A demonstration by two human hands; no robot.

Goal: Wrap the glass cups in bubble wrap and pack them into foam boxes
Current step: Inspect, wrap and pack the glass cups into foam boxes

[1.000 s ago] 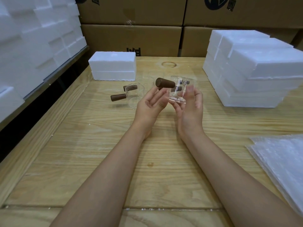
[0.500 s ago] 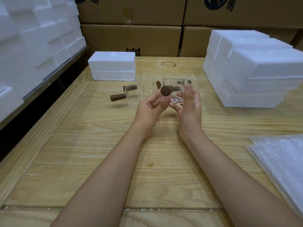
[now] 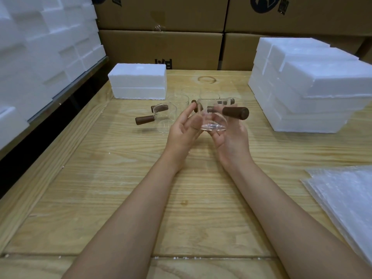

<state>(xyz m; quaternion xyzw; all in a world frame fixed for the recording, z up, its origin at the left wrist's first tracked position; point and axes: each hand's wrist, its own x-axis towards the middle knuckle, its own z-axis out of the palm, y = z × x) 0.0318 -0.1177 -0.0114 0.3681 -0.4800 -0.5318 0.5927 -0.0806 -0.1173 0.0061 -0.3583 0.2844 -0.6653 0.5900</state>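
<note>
— Head view: bubble wrap sheets (image 3: 342, 200) lie at the near right of the table (image 3: 112, 198). And the cup?
— Clear glass cup (image 3: 213, 122), dark wooden handle (image 3: 235, 113) pointing right, held above mid-table. The right hand (image 3: 231, 138) curls round its base; the left hand (image 3: 184, 131) touches its side, fingers nearly straight.
— Beyond?
— More cups (image 3: 164, 117) stand on the wood. The foam boxes (image 3: 138, 81) are closed, contents hidden.

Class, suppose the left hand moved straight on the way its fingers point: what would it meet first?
The clear glass cup with the dark wooden handle, held by the right hand; the left hand looks nearly against its side, though depth is unclear.
</note>
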